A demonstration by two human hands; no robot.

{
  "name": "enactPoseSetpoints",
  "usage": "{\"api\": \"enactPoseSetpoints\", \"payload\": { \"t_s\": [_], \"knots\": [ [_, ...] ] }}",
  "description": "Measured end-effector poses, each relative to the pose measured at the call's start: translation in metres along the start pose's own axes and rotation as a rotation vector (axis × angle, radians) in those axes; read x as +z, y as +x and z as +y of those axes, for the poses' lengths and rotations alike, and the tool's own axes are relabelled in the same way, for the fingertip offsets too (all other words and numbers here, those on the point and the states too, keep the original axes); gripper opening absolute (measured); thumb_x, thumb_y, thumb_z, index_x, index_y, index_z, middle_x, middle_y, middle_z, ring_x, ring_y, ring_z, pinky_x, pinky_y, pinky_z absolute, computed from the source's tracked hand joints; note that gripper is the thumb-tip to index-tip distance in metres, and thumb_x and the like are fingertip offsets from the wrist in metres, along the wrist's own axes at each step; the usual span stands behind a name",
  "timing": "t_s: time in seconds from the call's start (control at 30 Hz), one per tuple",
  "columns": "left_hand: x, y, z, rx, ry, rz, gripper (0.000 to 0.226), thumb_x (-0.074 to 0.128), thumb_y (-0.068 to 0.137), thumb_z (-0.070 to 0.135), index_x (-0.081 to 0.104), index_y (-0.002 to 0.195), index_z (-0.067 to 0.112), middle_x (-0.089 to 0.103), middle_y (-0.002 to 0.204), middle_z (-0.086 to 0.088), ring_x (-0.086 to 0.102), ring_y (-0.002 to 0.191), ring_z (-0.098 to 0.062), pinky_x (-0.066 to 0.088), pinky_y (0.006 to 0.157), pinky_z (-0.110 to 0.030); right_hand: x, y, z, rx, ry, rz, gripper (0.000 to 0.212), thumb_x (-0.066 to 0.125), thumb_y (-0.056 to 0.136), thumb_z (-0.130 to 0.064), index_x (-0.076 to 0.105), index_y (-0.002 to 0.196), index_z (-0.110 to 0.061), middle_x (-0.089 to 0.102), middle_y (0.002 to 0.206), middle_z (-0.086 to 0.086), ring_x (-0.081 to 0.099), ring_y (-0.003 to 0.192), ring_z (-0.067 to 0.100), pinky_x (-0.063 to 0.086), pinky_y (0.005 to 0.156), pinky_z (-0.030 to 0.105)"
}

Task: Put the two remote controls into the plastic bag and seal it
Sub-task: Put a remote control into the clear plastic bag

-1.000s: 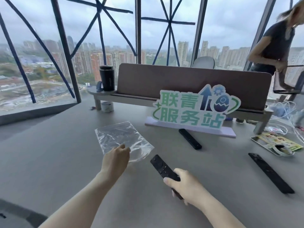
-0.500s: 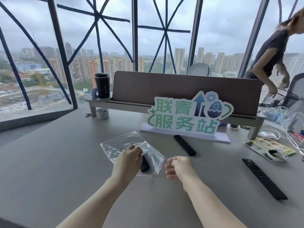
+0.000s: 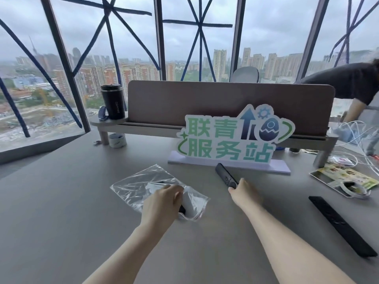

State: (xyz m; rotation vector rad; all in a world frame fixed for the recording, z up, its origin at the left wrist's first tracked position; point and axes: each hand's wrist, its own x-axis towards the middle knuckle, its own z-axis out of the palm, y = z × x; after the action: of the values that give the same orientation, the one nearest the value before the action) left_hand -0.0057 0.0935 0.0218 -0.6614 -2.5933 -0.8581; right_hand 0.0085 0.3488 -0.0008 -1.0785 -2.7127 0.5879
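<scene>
A clear plastic bag lies on the grey table. My left hand pinches its open near edge. One black remote is inside the bag, mostly hidden by my left hand. A second black remote lies in front of the sign. My right hand is on its near end, fingers closing around it; the remote still rests on the table.
A green and white standing sign is just behind the second remote. A long black remote lies at the right. A tape roll on a leaflet, cables, a black tumbler and a person at far right.
The first remote went from my right hand into the bag. My right hand then moved forward and right onto the second remote. My left hand stayed at the bag's opening.
</scene>
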Motion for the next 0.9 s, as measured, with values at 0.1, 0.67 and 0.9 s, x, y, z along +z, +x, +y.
{"api": "enactPoseSetpoints", "payload": {
  "t_s": [0.1,0.67,0.9],
  "knots": [
    [0.0,0.005,-0.001,-0.068,0.039,-0.051,0.025,0.045,0.087,0.037,0.055,0.066,0.026,0.064,0.074,0.001,0.06,0.075,-0.025,0.041,0.054,-0.032,-0.017,-0.008,0.005,0.048,0.461,-0.211,0.028,0.051,0.093,-0.038,0.055,0.098,-0.011,0.062,0.069,0.007,0.055,0.051,0.023,0.04,0.051,0.028],
    [-0.02,0.001,0.003,-0.145,0.029,-0.025,0.023,0.046,0.087,0.04,0.063,0.075,0.029,0.069,0.077,0.004,0.061,0.078,-0.025,0.041,0.057,-0.03,-0.017,-0.141,-0.045,0.058,0.956,-0.731,0.025,0.052,0.097,-0.032,0.059,0.084,-0.012,0.058,0.057,0.003,0.025,0.031,0.009,0.017,0.035,0.014],
    [-0.002,-0.001,0.006,-0.066,0.009,-0.11,0.026,0.045,0.091,0.037,0.067,0.106,0.038,0.073,0.106,0.005,0.064,0.101,-0.025,0.048,0.073,-0.032,-0.056,-0.101,0.044,0.039,0.565,-0.019,0.018,0.054,0.093,-0.02,0.071,0.086,-0.02,0.07,0.078,0.001,0.064,0.071,0.02,0.046,0.064,0.031]
  ]
}}
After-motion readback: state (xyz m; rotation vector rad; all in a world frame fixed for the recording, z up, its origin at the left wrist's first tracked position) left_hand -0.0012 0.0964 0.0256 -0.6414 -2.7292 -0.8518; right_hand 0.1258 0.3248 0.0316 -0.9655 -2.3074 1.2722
